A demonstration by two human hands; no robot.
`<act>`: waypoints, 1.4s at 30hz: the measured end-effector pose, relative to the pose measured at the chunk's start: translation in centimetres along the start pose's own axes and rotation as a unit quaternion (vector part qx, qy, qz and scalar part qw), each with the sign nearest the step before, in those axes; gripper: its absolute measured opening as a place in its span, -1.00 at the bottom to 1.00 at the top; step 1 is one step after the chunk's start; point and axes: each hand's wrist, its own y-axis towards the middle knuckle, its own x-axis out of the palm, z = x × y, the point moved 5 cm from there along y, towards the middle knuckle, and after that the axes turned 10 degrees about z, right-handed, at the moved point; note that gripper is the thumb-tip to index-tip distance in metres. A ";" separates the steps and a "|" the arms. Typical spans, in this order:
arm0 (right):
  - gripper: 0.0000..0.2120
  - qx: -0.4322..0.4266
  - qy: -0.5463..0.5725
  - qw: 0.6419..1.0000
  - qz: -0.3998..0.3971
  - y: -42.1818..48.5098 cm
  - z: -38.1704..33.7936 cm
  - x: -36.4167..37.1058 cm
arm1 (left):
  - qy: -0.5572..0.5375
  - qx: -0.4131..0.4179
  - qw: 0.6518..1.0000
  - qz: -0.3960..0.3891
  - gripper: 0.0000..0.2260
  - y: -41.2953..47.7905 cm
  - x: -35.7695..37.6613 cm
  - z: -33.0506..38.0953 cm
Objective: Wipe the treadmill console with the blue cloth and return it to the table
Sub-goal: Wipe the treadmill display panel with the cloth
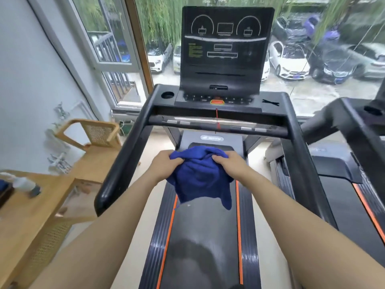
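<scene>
A crumpled blue cloth [200,176] hangs over the treadmill belt, held at its top edge by both hands. My left hand [166,165] grips its left side and my right hand [229,165] grips its right side. The black treadmill console [225,49] stands upright ahead, above the hands, with a dark screen and a button panel [216,99] below it. The hands are below the front handlebar [216,123] and apart from the console. A wooden table [31,207] stands at the left.
A wooden chair [93,147] stands left of the treadmill beside the table. A spray bottle [25,184] lies on the table. Black side rails [125,155] flank the belt. A second treadmill [343,174] stands to the right. A window lies beyond the console.
</scene>
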 end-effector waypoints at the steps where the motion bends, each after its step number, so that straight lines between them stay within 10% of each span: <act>1: -0.75 -0.001 -0.001 1.000 0.002 1.2 -0.9 -0.7 | 0.001 0.004 1.000 -0.002 -0.87 1.1 0.0 1.2; 18: -0.73 -0.027 0.003 0.997 -0.072 26.7 -7.7 -10.0 | 0.043 0.041 0.995 0.084 -0.88 25.2 4.4 15.7; 35: -0.88 -0.055 0.202 0.977 0.038 48.5 -17.8 -13.9 | -0.138 0.123 0.968 0.170 -0.76 50.4 3.0 24.9; 42: -0.62 -0.080 0.233 0.954 0.170 53.7 -22.1 -12.5 | -0.122 0.191 0.951 0.213 -0.70 57.9 0.7 25.0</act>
